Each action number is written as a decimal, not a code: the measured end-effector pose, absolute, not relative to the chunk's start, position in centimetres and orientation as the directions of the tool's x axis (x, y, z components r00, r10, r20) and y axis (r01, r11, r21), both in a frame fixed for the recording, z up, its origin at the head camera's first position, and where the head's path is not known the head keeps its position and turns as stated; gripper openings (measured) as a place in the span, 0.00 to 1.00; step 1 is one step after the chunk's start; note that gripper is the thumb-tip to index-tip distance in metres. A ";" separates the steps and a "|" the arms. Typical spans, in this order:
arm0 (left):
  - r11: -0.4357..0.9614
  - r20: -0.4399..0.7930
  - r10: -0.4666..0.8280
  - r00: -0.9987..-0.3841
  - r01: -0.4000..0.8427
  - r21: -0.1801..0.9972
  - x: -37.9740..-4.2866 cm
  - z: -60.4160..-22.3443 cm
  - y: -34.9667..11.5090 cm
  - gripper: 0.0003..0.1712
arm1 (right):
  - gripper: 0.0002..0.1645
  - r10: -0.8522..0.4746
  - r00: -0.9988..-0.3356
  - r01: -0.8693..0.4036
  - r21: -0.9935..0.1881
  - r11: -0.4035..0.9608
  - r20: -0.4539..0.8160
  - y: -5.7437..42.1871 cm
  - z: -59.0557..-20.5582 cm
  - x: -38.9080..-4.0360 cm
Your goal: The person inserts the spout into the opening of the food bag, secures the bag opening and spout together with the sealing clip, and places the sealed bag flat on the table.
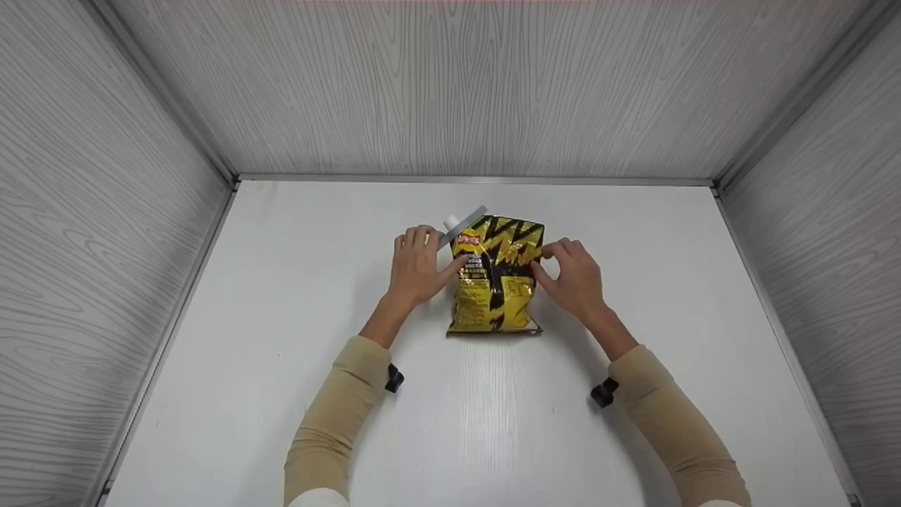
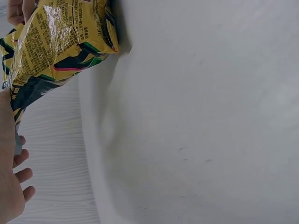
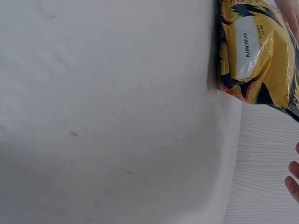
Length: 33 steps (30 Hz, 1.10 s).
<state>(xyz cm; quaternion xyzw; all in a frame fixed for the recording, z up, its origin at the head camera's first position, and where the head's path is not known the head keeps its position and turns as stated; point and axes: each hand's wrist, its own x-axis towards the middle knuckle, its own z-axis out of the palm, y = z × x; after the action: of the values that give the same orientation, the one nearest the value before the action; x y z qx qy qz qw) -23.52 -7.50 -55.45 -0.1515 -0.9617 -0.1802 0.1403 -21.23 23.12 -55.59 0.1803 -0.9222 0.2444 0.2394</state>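
A yellow and black snack bag point(image 1: 496, 282) stands on the white table, its bottom edge toward me. Across its upper left corner runs a slanted grey bag clip point(image 1: 464, 227) with a white round spout or cap point(image 1: 450, 222) on its outer side. My left hand point(image 1: 419, 267) holds the bag's left side, thumb on the printed front and fingers by the clip's lower end. On the opposite side, my right hand point(image 1: 576, 278) pinches the bag's right edge between thumb and index finger. In the left wrist view, the clip's grey end point(image 2: 18, 145) shows beside the left fingers.
The white table point(image 1: 479, 422) meets wood-grain panels at the back point(image 1: 464, 91), left point(image 1: 84, 232) and right point(image 1: 830, 211). Small black wrist devices point(image 1: 395, 379) sit at both sleeve cuffs.
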 end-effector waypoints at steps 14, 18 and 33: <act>0.893 0.269 0.244 -0.932 0.324 0.313 -23.7 -56.3 -7.4 0.45 | 0.14 -0.216 -0.846 -0.432 -0.389 0.814 0.488 23.2 -56.1 -21.3; 0.893 0.247 0.243 -0.938 0.316 0.319 -23.7 -56.5 -7.4 0.45 | 0.13 -0.220 -0.847 -0.432 -0.385 0.816 0.484 23.2 -56.2 -21.3; 0.900 0.194 0.255 -0.947 0.306 0.311 -24.2 -57.4 -7.4 0.47 | 0.13 -0.223 -0.853 -0.424 -0.377 0.824 0.472 23.3 -56.8 -21.3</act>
<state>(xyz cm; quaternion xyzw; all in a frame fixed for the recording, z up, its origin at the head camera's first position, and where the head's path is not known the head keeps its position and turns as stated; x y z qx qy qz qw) -24.25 -7.44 -57.43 -0.1444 -0.9718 -0.1713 0.0741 -21.30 23.28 -56.81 0.1734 -0.9319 0.2409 0.2085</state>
